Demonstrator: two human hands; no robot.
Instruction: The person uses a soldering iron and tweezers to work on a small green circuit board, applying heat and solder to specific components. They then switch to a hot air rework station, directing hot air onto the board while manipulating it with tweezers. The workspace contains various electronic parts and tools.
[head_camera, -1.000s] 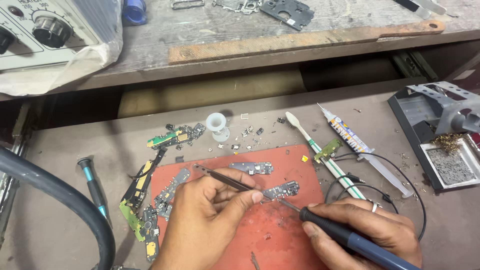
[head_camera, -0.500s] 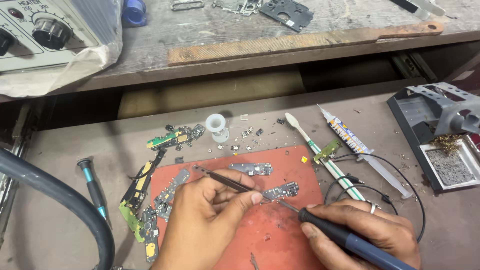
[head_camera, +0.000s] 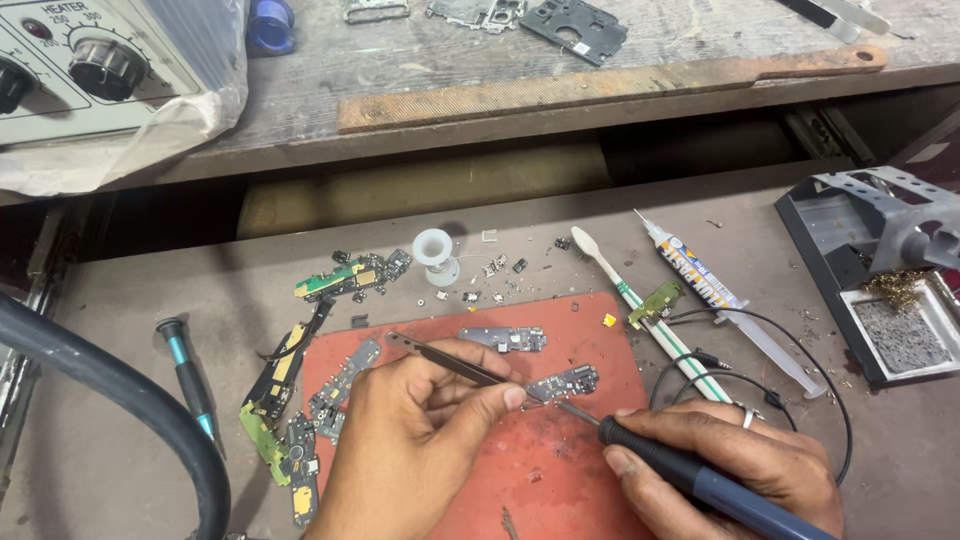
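My left hand (head_camera: 410, 440) pinches dark metal tweezers (head_camera: 440, 358) whose tips press on a small grey circuit board (head_camera: 565, 381) lying on a red mat (head_camera: 560, 470). My right hand (head_camera: 740, 465) grips a soldering iron (head_camera: 690, 478) with a black and blue handle; its tip touches the near edge of that same board. A second small grey board (head_camera: 505, 339) lies on the mat just beyond it.
Several scrap boards (head_camera: 290, 400) lie left of the mat, with a screwdriver (head_camera: 190, 380) and thick black hose (head_camera: 110, 390) further left. A toothbrush (head_camera: 640, 300), flux syringe (head_camera: 720, 300), solder spool (head_camera: 435, 255) and iron stand (head_camera: 880, 270) lie beyond and right. A heater station (head_camera: 90, 60) sits on the upper shelf.
Both hands hold the same pose over the board; the iron tip shifts only slightly. The view has barely moved.
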